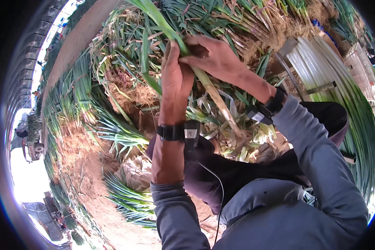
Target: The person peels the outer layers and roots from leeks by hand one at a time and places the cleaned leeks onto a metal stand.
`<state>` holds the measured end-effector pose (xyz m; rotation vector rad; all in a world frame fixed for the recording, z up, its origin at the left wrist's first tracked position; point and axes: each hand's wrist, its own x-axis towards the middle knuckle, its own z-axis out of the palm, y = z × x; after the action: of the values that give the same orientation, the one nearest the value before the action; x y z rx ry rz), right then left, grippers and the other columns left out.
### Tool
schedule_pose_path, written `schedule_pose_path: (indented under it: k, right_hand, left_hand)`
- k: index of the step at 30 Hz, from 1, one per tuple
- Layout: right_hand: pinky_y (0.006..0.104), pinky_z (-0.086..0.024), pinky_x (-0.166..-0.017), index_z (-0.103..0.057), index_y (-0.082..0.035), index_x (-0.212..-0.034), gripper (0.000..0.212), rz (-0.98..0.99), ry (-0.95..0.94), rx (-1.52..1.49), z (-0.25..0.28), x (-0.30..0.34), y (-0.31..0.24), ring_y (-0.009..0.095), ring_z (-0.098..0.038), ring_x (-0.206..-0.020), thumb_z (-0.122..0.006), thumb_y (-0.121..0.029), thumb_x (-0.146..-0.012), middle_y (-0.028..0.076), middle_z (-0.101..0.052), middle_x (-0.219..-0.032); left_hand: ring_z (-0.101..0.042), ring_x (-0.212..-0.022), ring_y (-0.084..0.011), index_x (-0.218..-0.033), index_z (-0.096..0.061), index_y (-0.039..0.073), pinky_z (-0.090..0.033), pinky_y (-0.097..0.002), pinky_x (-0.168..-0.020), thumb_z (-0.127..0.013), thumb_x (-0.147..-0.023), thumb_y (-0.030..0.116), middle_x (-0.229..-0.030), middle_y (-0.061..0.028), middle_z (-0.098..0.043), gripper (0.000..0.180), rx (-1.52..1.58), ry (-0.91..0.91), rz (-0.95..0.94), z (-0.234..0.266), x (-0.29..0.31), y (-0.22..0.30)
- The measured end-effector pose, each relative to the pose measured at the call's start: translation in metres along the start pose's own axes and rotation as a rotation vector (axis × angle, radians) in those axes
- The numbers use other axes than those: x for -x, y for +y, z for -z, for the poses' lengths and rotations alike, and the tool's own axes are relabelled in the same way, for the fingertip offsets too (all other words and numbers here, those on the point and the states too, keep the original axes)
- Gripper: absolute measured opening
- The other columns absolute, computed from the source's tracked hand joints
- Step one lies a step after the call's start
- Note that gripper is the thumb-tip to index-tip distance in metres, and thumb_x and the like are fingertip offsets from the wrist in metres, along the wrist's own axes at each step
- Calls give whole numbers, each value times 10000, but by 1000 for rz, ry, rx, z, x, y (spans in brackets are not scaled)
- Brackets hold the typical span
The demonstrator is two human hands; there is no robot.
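A long green onion [214, 95] slants across the middle of the view, its green leaves at the upper left and its brownish root end at the lower right. My left hand [176, 71] is closed on it where the stalk turns green. From the right, my right hand [216, 57] pinches the same stretch of stalk with thumb and fingers, close against the left fingertips. One leaf [145, 62] bends down beside my left wrist. Loose pale peelings [221, 137] lie below the root end.
At the right, peeled white-stalked green onions [316, 62] lie on a metal-barred rack [320, 88]. Unpeeled bundles [254, 25] with roots are heaped beyond my hands, and more onions [77, 91] stand at the left. A white crate [359, 66] sits at the far right. My knees flank the peelings.
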<state>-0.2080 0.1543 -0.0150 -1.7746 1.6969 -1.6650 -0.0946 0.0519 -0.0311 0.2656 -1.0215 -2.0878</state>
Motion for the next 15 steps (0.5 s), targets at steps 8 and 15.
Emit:
schedule_pose_path:
  k: [8, 15]
  right_hand:
    - [286, -557, -831, -662, -3, -1124, 357, -153, -32, -394, 0, -16, 17, 148, -686, -905, -804, -198, -861, 96, -706, -936]
    - [227, -413, -563, -675, 2, -1003, 210, -349, -127, -647, -4, 22, 9, 52, -538, -671, -720, -183, -914, -1, -608, -764]
  left_hand:
    - [-681, -980, -243, -1195, -590, 44, -587, -389, -877, -632, -991, 163, -1073, -115, -685, 240, 113, -30, -44, -2, -10, -2]
    - [-653, -897, -215, -1151, -615, 74, -576, -324, -752, -688, -921, 51, -995, -94, -661, 243, 9, 141, -120, 42, -19, 27]
